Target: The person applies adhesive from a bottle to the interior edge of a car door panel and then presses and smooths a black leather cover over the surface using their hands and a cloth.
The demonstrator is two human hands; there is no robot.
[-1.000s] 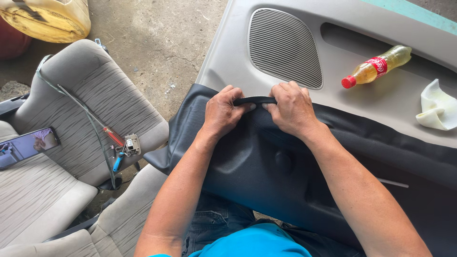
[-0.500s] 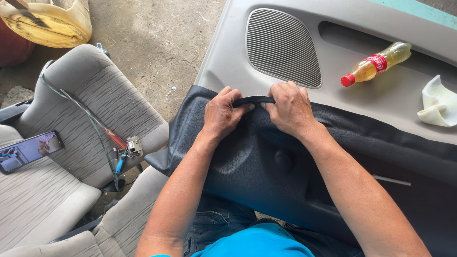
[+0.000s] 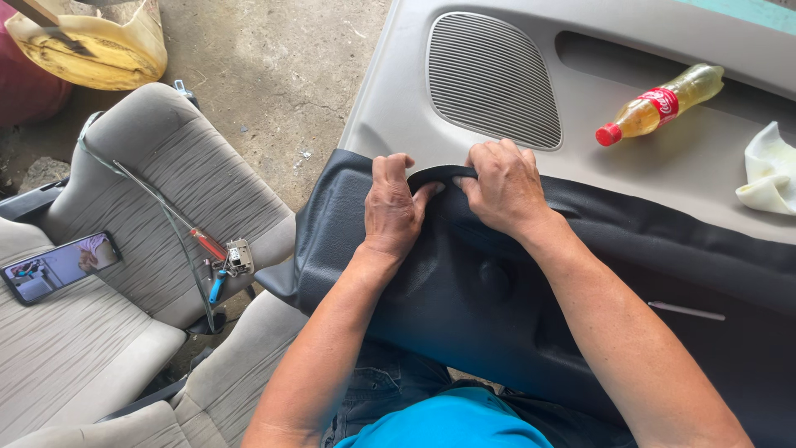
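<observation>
Little has changed in the last second: our left hand and right hand stay put, fingers of both clamped on a raised fold of the dark cover. It lies smooth but unfinished across the grey door panel, left of the bottle.

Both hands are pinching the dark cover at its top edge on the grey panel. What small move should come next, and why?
Probably press the raised fold flat. Between the left hand and right hand, the cover edge arches up off the panel, while further right the edge already lies flat along it.
</observation>
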